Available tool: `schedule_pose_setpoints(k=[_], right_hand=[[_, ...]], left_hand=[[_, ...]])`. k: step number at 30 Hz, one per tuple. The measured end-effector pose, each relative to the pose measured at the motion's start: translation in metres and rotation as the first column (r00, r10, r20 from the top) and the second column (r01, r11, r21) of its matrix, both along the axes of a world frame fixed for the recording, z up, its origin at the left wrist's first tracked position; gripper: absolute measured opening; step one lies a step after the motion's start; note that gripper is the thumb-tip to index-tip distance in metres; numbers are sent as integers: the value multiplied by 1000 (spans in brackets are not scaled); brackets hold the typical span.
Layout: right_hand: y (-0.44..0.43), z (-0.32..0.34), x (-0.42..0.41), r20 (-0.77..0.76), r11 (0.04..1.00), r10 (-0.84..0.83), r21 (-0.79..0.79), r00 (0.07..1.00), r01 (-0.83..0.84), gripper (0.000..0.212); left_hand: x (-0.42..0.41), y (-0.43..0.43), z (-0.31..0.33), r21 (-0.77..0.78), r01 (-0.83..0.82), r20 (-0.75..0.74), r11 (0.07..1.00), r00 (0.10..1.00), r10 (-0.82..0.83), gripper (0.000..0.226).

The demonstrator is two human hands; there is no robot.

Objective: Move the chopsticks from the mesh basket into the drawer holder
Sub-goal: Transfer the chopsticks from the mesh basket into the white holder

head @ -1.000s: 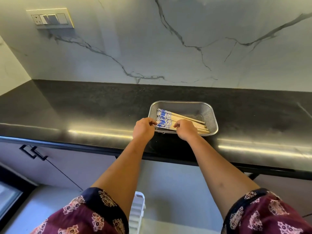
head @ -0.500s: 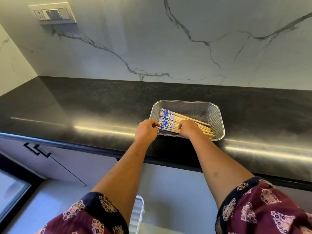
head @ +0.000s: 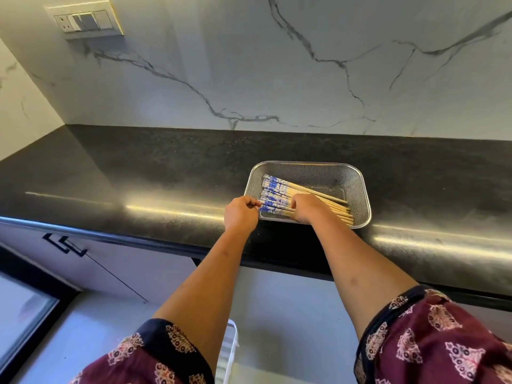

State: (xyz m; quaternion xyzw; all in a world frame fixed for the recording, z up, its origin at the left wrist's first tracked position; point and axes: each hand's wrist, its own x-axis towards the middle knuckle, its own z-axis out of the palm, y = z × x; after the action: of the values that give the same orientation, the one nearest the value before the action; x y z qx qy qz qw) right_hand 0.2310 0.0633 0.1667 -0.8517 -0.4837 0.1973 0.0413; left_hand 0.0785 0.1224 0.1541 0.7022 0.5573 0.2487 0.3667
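Chopsticks (head: 279,194) lying bundled in basket (head: 357,178) on desk (head: 138,173). Left hand (head: 240,216) pinching patterned ends; right hand (head: 304,207) curling over mid-shafts. Likely light, stiff, slippery, prone to scattering; gripping bundle mid-length seeming best.

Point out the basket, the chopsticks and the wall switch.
basket (head: 357,176): head view, far right rim.
chopsticks (head: 274,189): head view, blue patterned ends.
switch (head: 86,21): head view, middle of plate.

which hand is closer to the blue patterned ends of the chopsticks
Left. The left hand is at the blue-patterned ends of the chopsticks, fingertips touching them at the mesh basket rim. The right hand rests farther along, over the plain wooden shafts.
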Motion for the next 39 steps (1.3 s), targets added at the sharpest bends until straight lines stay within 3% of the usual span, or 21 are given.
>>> schedule_pose_setpoints(k=[8,14,17,20,23,25,29,32,36,39], right_hand=[[1,-1,0,-4,998,27,-53,1000,-27,28],[3,14,-2,-16,989,51,139,999,-48,18],[4,25,-3,-168,965,103,254,980,-58,20],[5,37,-7,-324,947,195,307,926,-92,20],[6,49,-11,-400,950,257,272,880,-154,23],[8,54,-10,-412,957,270,216,870,-194,25],[6,58,-7,-433,957,285,168,855,-235,26],[2,52,-1,-451,965,214,235,866,-115,31],[-6,25,10,-227,978,77,205,971,-30,24],[-13,4,12,-196,996,-12,81,981,28,22]], left_hand=[[1,-9,1,-72,-10,86,997,996,16,13],[7,-15,9,-170,-85,238,982,963,125,12],[12,-17,16,-201,-139,331,970,922,200,28],[19,-18,25,-330,-76,501,941,830,243,39],[23,-21,35,-466,111,703,878,649,291,17],[22,-22,38,-498,183,760,848,564,324,17],[21,-24,38,-520,182,765,834,534,361,24],[16,-17,41,-581,66,741,811,456,494,22],[5,-1,40,-628,-94,687,772,400,607,14],[-4,6,39,-645,-173,659,744,366,657,10]])
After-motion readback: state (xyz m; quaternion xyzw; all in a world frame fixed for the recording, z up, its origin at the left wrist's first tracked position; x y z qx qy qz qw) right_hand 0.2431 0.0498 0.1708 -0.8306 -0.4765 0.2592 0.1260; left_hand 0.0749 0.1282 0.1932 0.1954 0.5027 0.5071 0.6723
